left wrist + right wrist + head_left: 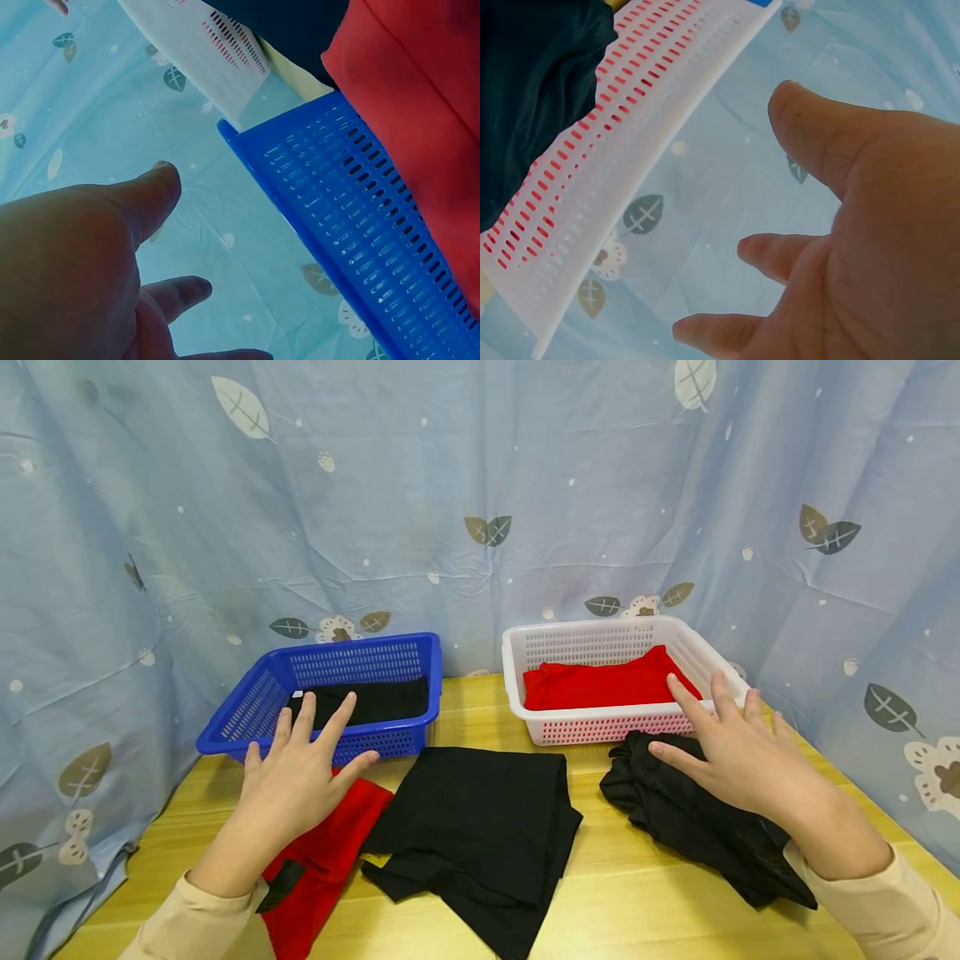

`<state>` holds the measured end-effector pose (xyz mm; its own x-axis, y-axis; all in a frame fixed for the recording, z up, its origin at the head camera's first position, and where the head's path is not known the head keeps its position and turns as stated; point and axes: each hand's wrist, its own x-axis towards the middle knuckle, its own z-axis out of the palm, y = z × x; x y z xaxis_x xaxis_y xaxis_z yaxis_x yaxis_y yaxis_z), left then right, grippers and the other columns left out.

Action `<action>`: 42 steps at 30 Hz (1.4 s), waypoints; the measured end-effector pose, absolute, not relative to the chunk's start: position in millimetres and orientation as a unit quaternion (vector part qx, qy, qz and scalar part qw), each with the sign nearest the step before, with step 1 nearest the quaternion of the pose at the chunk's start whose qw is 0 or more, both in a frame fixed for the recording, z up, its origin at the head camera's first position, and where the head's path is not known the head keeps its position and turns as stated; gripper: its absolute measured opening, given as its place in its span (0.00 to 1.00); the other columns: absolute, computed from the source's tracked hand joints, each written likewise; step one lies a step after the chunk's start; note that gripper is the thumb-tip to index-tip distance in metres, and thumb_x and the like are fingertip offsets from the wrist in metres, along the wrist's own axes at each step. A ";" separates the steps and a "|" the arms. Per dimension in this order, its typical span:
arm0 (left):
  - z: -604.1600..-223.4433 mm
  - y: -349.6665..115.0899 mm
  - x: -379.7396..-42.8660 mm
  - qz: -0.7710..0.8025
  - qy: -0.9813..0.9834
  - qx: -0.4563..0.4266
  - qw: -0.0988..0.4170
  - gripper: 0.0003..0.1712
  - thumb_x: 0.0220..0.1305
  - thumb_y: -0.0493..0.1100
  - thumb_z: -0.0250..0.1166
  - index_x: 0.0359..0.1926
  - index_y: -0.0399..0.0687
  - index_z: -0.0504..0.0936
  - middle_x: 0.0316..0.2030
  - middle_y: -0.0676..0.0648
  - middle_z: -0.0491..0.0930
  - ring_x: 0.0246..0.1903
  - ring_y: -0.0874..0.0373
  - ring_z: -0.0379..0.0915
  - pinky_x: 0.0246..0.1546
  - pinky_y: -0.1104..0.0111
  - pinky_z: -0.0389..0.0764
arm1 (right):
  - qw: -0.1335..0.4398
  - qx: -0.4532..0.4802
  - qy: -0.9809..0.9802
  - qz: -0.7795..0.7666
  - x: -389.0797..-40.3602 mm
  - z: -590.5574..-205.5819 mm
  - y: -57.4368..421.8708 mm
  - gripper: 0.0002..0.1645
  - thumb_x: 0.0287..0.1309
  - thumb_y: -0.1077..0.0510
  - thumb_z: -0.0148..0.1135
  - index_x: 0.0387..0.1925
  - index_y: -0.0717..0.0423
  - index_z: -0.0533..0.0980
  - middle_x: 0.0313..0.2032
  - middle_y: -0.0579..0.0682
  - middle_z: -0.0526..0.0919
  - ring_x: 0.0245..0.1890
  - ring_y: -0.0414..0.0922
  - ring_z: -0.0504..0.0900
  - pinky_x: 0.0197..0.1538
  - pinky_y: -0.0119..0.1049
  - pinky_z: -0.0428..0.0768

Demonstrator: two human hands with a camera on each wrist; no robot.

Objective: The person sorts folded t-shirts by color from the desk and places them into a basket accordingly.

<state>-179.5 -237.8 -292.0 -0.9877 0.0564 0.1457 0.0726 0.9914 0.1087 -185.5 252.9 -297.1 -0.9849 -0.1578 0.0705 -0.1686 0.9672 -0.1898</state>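
Observation:
My left hand [292, 789] is spread with straight fingers over the red cloth [341, 835], its fingertips overlapping the front of the blue basket [382, 739] in the head view. On the right, my other hand [750, 764] is likewise spread, over a crumpled black garment [667, 802] and near the front right of the white basket [517, 693]. Neither hand holds anything. Between them a loosely folded black garment [480, 827] lies on the table. Inside the blue basket is a black cloth [382, 700]; a red cloth [600, 685] lies in the white one.
The yellow wood-grain table [615, 902] carries both baskets side by side at its back. A pale blue curtain [420, 510] with leaf prints hangs behind and along both sides. Part of the left red cloth is hidden under the left arm.

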 end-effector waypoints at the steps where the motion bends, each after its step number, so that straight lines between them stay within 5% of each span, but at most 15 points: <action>1: -292.1 -237.8 -179.2 -0.053 -0.995 -0.034 0.073 0.52 0.74 0.78 0.51 0.88 0.71 0.40 0.85 0.28 0.41 0.80 0.18 0.40 0.68 0.16 0.48 | 0.029 0.086 -0.991 0.098 -185.7 -297.0 252.5 0.63 0.71 0.21 0.53 0.88 0.45 0.39 0.81 0.80 0.38 0.73 0.93 0.41 0.68 0.88 0.45; 5: -291.7 -236.9 -178.1 -0.044 -0.993 -0.048 0.096 0.51 0.76 0.74 0.55 0.88 0.66 0.45 0.82 0.25 0.50 0.76 0.18 0.54 0.61 0.19 0.66 | 0.034 0.105 -0.988 0.106 -185.4 -296.2 249.9 0.62 0.71 0.22 0.55 0.88 0.48 0.42 0.81 0.79 0.43 0.72 0.92 0.50 0.68 0.86 0.54; 9: -291.0 -236.4 -177.2 -0.057 -0.989 -0.067 0.118 0.50 0.76 0.70 0.60 0.87 0.62 0.50 0.77 0.23 0.61 0.67 0.19 0.69 0.52 0.26 0.79 | 0.051 0.129 -0.983 0.122 -182.4 -294.9 246.6 0.61 0.70 0.23 0.57 0.88 0.48 0.44 0.82 0.75 0.49 0.68 0.81 0.71 0.63 0.80 0.70; 14: -289.9 -236.3 -178.2 -0.098 -0.984 -0.086 0.122 0.49 0.75 0.66 0.64 0.86 0.58 0.55 0.69 0.25 0.72 0.44 0.34 0.84 0.30 0.47 0.87 | 0.072 0.145 -0.977 0.142 -176.9 -292.7 241.1 0.59 0.71 0.25 0.59 0.88 0.46 0.48 0.80 0.69 0.60 0.62 0.69 0.82 0.55 0.71 0.80; 17: -289.2 -236.0 -179.7 -0.116 -0.980 -0.099 0.127 0.47 0.75 0.65 0.65 0.85 0.55 0.58 0.62 0.27 0.77 0.32 0.46 0.81 0.24 0.56 0.83 | 0.086 0.145 -0.974 0.152 -174.3 -291.4 237.4 0.56 0.71 0.26 0.60 0.86 0.46 0.53 0.74 0.69 0.69 0.58 0.65 0.83 0.52 0.67 0.82; 21: -290.1 -235.0 -181.3 -0.134 -0.973 -0.125 0.138 0.44 0.75 0.62 0.67 0.82 0.51 0.64 0.54 0.30 0.82 0.33 0.47 0.81 0.30 0.52 0.86 | 0.090 0.153 -0.971 0.163 -171.4 -289.7 233.2 0.54 0.70 0.26 0.62 0.85 0.46 0.57 0.63 0.65 0.79 0.50 0.55 0.85 0.43 0.56 0.84; 26: -292.7 -233.9 -184.4 -0.159 -0.969 -0.147 0.122 0.42 0.76 0.62 0.66 0.81 0.50 0.65 0.55 0.31 0.85 0.46 0.40 0.86 0.43 0.43 0.88 | 0.082 0.168 -0.965 0.185 -167.6 -289.8 228.1 0.53 0.69 0.27 0.63 0.84 0.46 0.59 0.71 0.64 0.77 0.50 0.52 0.90 0.50 0.61 0.86; 33: -294.8 -231.8 -192.0 -0.191 -0.964 -0.163 0.083 0.40 0.78 0.59 0.65 0.81 0.50 0.65 0.48 0.39 0.87 0.28 0.60 0.75 0.33 0.64 0.80 | 0.069 0.180 -0.956 0.220 -162.3 -295.4 219.7 0.50 0.71 0.31 0.65 0.83 0.47 0.61 0.73 0.59 0.76 0.47 0.47 0.91 0.50 0.55 0.88; 42: -304.7 -224.6 -201.6 -0.200 -0.967 -0.159 0.019 0.39 0.79 0.60 0.62 0.82 0.53 0.62 0.39 0.47 0.89 0.26 0.61 0.78 0.31 0.65 0.81 | 0.025 0.195 -0.943 0.267 -158.5 -306.7 207.5 0.49 0.69 0.27 0.62 0.81 0.44 0.64 0.60 0.54 0.87 0.45 0.41 0.89 0.46 0.43 0.87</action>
<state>-201.6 -224.6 -304.7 -0.9486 0.3000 0.1008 0.3154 0.8691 0.3811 -158.5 207.5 -306.7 -0.9227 -0.3543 0.1520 -0.3814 0.7815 -0.4937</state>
